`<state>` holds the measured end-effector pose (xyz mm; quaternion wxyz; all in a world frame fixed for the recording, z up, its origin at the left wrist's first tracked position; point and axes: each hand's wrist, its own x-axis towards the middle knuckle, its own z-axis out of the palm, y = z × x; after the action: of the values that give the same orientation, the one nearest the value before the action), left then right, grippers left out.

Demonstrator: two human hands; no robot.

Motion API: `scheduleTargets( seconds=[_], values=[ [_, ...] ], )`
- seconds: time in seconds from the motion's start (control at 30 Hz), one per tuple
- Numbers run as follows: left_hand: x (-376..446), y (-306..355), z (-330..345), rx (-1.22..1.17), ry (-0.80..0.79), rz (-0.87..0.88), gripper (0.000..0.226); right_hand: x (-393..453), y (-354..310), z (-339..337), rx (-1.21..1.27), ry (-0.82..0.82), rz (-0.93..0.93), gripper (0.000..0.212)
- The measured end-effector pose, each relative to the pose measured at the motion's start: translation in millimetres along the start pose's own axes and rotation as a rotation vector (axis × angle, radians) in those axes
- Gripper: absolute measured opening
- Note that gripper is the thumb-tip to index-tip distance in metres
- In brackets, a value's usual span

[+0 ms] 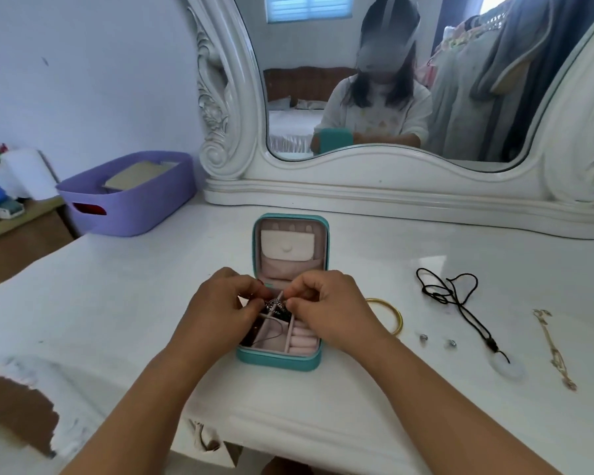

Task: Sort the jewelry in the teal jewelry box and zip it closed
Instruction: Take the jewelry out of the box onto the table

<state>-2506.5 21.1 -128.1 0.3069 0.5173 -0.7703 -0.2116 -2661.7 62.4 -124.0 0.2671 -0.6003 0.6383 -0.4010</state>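
Observation:
The teal jewelry box (pixel 278 361) lies open on the white dressing table, its lid (pixel 324 248) upright with a pale pouch inside. Pink-lined compartments and ring rolls (pixel 302 339) show in its base. My left hand (pixel 220 306) and my right hand (pixel 326 303) are both over the box's back compartments. Together they pinch a silver chain (pixel 275 305) between their fingertips. To the right of the box lie a gold bangle (pixel 396 317), two small silver beads (pixel 423 337), a black cord necklace with a white ring pendant (pixel 460 299) and a gold chain piece (pixel 552 347).
A purple plastic basket (pixel 127 200) stands at the back left of the table. An ornate white mirror (pixel 391 186) runs along the back edge and reflects a person. A lower side table with clutter (pixel 0 200) is at far left.

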Motion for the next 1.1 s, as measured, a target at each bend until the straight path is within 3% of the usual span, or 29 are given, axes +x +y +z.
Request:
scheduleTargets(
  seconds=[0.2, 0.37, 0.5, 0.6, 0.8, 0.9, 1.1],
  values=[
    [1.8, -6.5, 1.1, -0.124, 0.080, -0.036, 0.013, 6.4, -9.6, 7.2, -0.241, -0.040, -0.024, 0.020],
    [2.2, -10.9, -2.6, -0.206, 0.065, 0.039, 0.019, 0.7, -17.0, 12.1, -0.207, 0.000, -0.084, 0.008],
    [1.4, -15.5, -6.6, -0.256, 0.021, 0.069, 0.020, -2.5, -29.1, 18.8, -0.229, -0.109, -0.179, 0.004],
    [0.5, -17.3, -8.6, -0.294, 0.006, 0.073, 0.021, -1.8, -32.2, 24.5, -0.349, -0.142, -0.207, 0.010],
    [-1.7, -19.2, -8.4, -0.284, 0.048, 0.162, 0.036, -6.1, -33.0, 25.5, -0.583, -0.060, -0.252, 0.022],
    [-4.7, -20.4, -6.5, -0.345, 0.038, 0.212, 0.034, -3.0, -31.3, 22.9, -0.456, -0.143, -0.193, 0.014],
    [-5.6, -23.2, -5.6, -0.349, 0.110, 0.268, 0.036, -1.2, -28.4, 15.8, -0.329, -0.268, -0.152, 0.024]
  ],
)
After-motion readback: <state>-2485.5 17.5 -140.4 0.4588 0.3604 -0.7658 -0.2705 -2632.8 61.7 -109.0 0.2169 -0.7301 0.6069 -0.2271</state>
